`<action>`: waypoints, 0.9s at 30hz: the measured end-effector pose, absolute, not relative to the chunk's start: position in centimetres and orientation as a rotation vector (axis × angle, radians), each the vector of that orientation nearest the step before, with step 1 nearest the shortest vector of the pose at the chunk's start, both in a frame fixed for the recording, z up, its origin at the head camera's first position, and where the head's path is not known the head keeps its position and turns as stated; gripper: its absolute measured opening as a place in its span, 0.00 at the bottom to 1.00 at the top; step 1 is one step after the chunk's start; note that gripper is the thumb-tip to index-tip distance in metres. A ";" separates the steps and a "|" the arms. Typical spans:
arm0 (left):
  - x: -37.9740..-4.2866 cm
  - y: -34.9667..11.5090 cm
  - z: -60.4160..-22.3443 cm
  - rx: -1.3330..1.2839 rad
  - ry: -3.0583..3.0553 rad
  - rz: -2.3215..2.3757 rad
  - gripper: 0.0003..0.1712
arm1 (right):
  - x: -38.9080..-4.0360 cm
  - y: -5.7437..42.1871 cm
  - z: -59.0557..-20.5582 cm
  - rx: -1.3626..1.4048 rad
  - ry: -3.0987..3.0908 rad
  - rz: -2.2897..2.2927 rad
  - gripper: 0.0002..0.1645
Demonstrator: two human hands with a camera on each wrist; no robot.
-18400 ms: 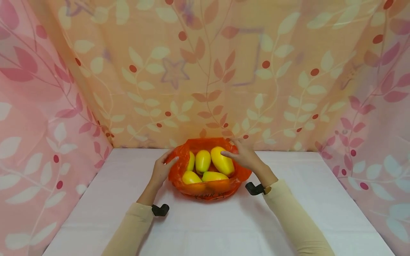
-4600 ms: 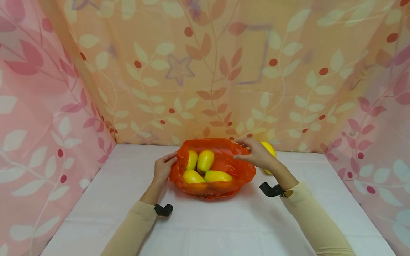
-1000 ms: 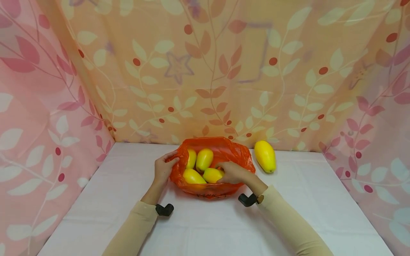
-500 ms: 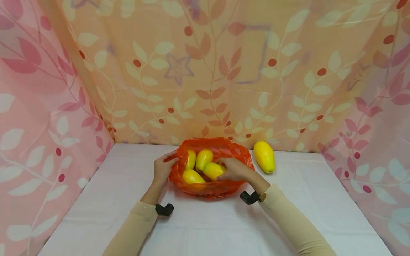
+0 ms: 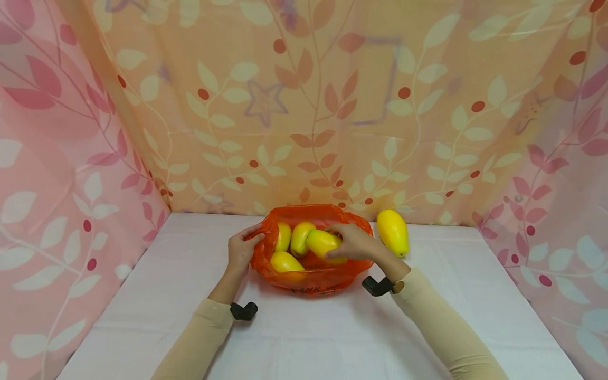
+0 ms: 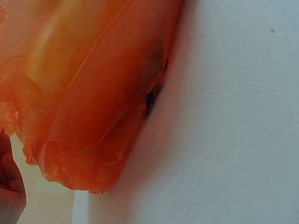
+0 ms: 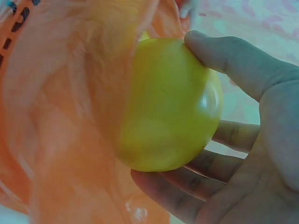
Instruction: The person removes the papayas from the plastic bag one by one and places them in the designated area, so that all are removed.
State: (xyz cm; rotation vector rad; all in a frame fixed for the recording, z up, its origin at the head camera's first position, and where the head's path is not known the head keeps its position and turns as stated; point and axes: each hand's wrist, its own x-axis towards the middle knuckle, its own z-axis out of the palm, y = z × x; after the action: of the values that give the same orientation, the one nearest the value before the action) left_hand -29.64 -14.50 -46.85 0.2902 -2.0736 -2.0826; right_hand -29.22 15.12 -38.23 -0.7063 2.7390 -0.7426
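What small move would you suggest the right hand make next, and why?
I would probably lift the held yellow fruit clear of the red-orange bag, toward the loose yellow fruit: the right hand grips it, the right wrist view shows bag film covering part of it, and the left hand holds the bag's edge.

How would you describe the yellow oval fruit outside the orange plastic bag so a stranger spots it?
On the white table, find the open, crumpled orange plastic bag. Just right of it, near the table's back edge, lies the smooth yellow oval fruit. Unlike the other yellow fruits, it lies outside the bag.
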 end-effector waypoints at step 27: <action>-29.4 -14.7 -46.3 0.293 -2.062 -2.108 0.20 | -30.0 18.3 -34.0 -0.639 2.771 -0.826 0.42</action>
State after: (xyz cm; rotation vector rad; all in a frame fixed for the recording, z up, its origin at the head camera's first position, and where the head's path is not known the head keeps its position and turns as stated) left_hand -29.37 -14.69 -46.27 0.2933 -2.0618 -2.1081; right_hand -30.02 18.33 -33.95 -0.6394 2.7711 -0.8260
